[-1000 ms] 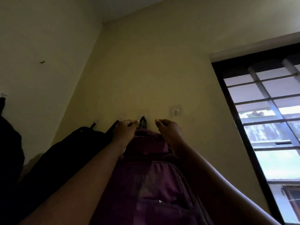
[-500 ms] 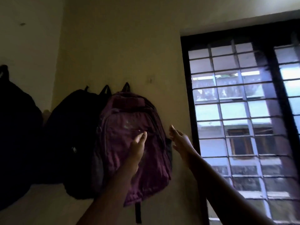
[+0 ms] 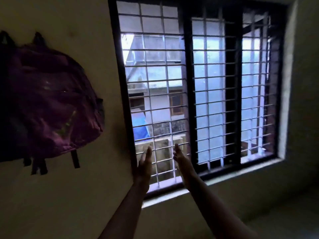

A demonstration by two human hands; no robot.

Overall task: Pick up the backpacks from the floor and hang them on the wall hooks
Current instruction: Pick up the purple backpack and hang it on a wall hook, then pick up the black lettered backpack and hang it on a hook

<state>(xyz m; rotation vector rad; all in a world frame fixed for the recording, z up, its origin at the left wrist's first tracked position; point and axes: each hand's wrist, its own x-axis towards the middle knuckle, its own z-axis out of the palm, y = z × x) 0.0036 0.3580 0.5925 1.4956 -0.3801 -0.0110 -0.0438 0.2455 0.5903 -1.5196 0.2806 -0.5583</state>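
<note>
Purple backpack [image 3: 50, 104] hangs on the cream wall [image 3: 86, 187] at nine o'clock, straps dangling. Near six o'clock, left hand [image 3: 144, 163] and right hand [image 3: 183, 163] are raised, fingers straight, holding nothing, before a barred window [image 3: 188, 83]

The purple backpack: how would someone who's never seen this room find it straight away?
Find the big barred window. On the yellowish wall to its left hangs the purple backpack. Its maroon fabric and dangling dark straps set it apart from the black bag cut off at the left edge.
</note>
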